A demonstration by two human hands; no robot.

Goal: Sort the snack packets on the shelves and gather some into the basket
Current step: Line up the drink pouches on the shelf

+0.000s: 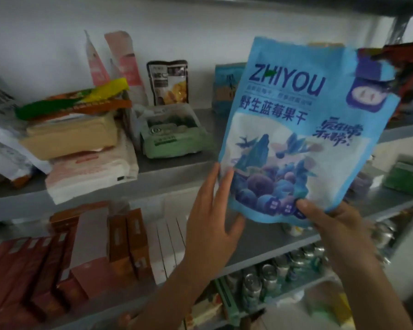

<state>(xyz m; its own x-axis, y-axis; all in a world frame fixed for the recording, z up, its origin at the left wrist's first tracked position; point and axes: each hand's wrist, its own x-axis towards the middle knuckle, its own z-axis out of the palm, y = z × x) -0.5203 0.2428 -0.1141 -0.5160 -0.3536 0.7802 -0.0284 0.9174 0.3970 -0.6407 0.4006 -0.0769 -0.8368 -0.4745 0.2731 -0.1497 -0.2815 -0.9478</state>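
A person is holding up a blue packet (296, 129) in front of the shelves. Big letters on it are saying ZHIYOU, with 野生蓝莓果干 under that and a picture of blueberries. The right hand (339, 225) is pinching the packet's bottom right corner, thumb on the front. The left hand (210, 220) is lying flat against the packet's lower left edge, its fingers (215, 184) straight, touching it and gripping nothing. Left of the packet, a green carton (174, 136) and a dark pouch (168, 82) are sitting on the grey shelf (177, 163), with bare shelf showing between carton and packet. Below the packet, brown boxes (126, 244) and shiny cans (260, 282) are standing on lower shelves, their writing too blurry to read
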